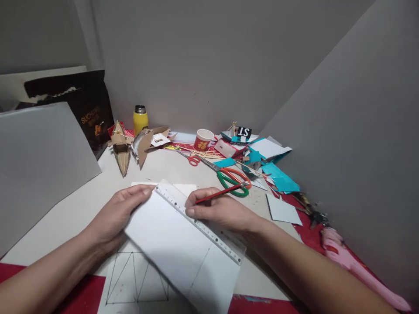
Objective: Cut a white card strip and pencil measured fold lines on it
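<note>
A white card (166,237) is held tilted above the table, with a clear ruler (207,232) lying along its upper right edge. My left hand (113,213) pinches the card's upper left corner, close to the ruler's end. A red pencil (222,192) rests in my right hand (224,212), whose thumb and fingers also grip the ruler and the card's edge near the middle. One faint pencil line crosses the lower part of the card. Beneath it, partly covered, lies a sheet with black lines forming rectangles and triangles (121,278).
Scissors with green and orange handles (225,181) and smaller red scissors (193,160) lie beyond my hands. Behind are a paper cup (203,140), thin sticks, cardboard boat-like shapes (121,152) and a yellow bottle (140,118). Blue scraps (281,176) and a pink tool (353,261) lie right.
</note>
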`<state>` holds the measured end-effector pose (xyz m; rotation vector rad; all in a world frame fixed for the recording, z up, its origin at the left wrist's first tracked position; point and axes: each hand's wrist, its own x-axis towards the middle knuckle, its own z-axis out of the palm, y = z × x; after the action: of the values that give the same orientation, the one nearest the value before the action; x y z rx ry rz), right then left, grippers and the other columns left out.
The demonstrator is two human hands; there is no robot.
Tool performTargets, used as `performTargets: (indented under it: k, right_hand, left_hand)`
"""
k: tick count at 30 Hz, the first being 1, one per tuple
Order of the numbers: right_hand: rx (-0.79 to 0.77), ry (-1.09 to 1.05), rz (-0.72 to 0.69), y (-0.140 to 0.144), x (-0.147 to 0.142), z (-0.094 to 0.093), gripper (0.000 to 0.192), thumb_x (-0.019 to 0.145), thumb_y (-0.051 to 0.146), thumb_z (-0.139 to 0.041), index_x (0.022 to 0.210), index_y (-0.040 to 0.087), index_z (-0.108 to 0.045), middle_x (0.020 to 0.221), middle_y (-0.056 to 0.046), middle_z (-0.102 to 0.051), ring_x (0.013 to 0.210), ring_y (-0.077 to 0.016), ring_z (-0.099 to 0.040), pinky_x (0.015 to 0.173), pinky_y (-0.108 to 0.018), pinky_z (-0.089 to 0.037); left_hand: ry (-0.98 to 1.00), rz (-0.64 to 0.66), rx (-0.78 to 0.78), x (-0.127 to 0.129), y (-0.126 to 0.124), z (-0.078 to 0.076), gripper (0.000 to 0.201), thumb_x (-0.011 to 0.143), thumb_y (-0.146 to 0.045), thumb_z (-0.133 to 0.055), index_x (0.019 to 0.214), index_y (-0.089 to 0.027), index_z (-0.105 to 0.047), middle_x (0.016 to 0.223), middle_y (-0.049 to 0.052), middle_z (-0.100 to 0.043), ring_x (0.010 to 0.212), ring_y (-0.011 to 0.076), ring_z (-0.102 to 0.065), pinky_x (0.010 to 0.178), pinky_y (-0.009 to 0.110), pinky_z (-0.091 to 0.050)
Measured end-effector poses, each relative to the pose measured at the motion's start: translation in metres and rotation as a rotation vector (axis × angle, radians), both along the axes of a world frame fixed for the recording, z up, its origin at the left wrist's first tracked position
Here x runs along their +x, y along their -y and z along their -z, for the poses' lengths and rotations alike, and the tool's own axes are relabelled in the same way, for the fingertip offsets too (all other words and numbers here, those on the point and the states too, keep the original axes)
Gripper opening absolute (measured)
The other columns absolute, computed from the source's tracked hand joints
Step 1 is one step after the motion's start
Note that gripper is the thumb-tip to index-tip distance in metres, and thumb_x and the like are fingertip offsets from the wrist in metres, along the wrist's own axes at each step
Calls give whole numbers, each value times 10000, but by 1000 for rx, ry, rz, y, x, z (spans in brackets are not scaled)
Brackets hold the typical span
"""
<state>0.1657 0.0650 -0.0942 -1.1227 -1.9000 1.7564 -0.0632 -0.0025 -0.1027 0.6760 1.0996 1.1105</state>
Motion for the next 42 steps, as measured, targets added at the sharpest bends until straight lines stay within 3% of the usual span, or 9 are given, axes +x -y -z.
performTargets:
  k: [3,5,9,15,20,27,30,37,42]
  right_hand:
    - [45,-60,205,-1,2,2,246,718,388,-723,744,167,-620,627,30,-523,572,-106,-435,525,-228,-329]
    - [85,-97,303,-2,4,4,262,728,407,-722,753,172,-609,635,31,-519,577,-109,-444,522,-226,-336]
    - [144,-114,355,-1,3,8,257,760,408,-714,766,169,-620,640,28,-520,589,-114,-446,526,-226,-363]
    - [127,-192,425,0,0,2,310,769,454,-722,774,153,-650,676,-14,-604,576,-122,-527,489,-217,-418]
    - [295,-356,589,-8,17,-11,309,768,460,-743,848,164,-700,639,3,-605,515,-103,-524,411,-190,-399]
    - [470,-249,518,24,20,-28,275,840,354,-705,1062,195,-673,643,27,-589,489,-101,-539,417,-199,-441]
    - [546,-217,412,41,7,-21,259,861,301,-663,1092,186,-652,735,0,-612,538,-118,-583,453,-226,-476]
    - [939,-104,227,56,-15,2,375,872,148,-577,1245,189,-581,816,-27,-643,680,-149,-625,629,-274,-542]
    - [1019,-102,192,56,-20,8,422,868,112,-579,1281,192,-549,813,-19,-636,709,-148,-617,669,-268,-546]
  left_hand:
    - [64,-75,85,-4,-5,0,231,877,-293,-642,1043,-149,-717,1074,121,-732,914,215,-691,740,294,-585]
    - [85,-46,91,-3,-5,1,241,872,-292,-654,1054,-146,-715,1107,138,-726,950,243,-695,769,332,-593]
    - [57,30,94,2,1,4,282,856,-291,-687,1094,-141,-706,1041,132,-751,893,217,-712,787,307,-583]
    - [-38,10,166,4,7,1,292,893,-339,-636,1106,-148,-696,944,100,-763,795,186,-704,762,309,-578]
    - [-79,-21,174,3,6,-1,279,897,-349,-624,1078,-149,-694,842,65,-736,730,162,-668,715,293,-568]
    - [-96,1,187,6,8,1,283,902,-378,-616,1050,-146,-680,741,14,-660,636,119,-586,634,252,-527]
    - [-104,9,182,9,9,0,302,903,-373,-614,1093,-144,-657,756,25,-682,628,123,-593,633,262,-528]
    - [-71,64,184,19,16,-1,349,900,-345,-607,1178,-134,-608,827,80,-738,622,180,-663,632,331,-560]
    - [-8,85,193,23,18,-3,329,879,-316,-624,1167,-154,-620,834,77,-750,555,188,-669,538,321,-547]
